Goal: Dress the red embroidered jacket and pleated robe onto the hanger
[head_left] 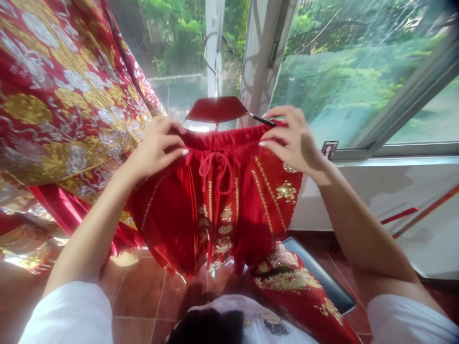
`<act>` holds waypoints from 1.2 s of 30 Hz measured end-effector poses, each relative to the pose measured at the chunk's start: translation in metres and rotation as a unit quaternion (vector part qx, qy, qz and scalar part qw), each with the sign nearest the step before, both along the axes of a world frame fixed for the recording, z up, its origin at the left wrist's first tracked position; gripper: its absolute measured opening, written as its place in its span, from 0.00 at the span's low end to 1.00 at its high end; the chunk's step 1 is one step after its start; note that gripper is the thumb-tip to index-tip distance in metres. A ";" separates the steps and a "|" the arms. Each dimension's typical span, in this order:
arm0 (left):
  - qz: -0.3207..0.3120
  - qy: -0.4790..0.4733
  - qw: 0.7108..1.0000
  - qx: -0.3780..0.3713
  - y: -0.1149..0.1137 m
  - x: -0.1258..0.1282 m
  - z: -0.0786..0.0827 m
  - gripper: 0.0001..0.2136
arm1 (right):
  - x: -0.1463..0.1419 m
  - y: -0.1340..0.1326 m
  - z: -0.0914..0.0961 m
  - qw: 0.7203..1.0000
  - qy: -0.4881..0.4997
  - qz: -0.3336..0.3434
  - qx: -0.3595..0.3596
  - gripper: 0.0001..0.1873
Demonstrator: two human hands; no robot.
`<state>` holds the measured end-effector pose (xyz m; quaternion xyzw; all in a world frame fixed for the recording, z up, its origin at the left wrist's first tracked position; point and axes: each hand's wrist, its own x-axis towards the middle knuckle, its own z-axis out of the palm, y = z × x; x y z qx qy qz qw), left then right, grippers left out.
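Observation:
A red skirt (218, 210) with gold embroidery and a drawstring bow hangs in front of me from a clothes hanger (217, 110) with a wire hook and a wide red middle. My left hand (159, 145) pinches the left end of the elastic waistband, by the hanger's left arm. At the waistband's right end my right hand (292, 138) grips the cloth, thumb in front, with the hanger's dark right tip beside its fingers. Another piece of red cloth with gold embroidery (301, 282) lies below, near my lap.
A large red garment with gold and silver embroidery (64, 86) hangs at the left. Windows (344, 81) stand behind the hanger. A dark flat-topped seat (322, 277) is at lower right on the tiled floor (136, 291). Red strips (399, 216) show by the white wall.

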<state>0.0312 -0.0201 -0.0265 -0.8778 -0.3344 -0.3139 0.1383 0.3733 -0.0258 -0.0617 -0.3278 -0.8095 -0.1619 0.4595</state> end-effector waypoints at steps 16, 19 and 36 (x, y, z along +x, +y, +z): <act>0.229 -0.169 0.959 0.005 0.001 -0.020 -0.048 0.25 | 0.025 0.015 -0.021 0.994 0.085 -0.062 -0.029 0.16; 0.274 -0.237 0.930 0.057 -0.006 0.003 -0.069 0.28 | 0.014 0.014 -0.029 0.988 0.114 -0.096 0.048 0.16; 0.354 -0.143 0.916 0.121 -0.027 -0.045 -0.122 0.14 | -0.044 0.015 0.050 0.972 0.083 -0.044 -0.217 0.20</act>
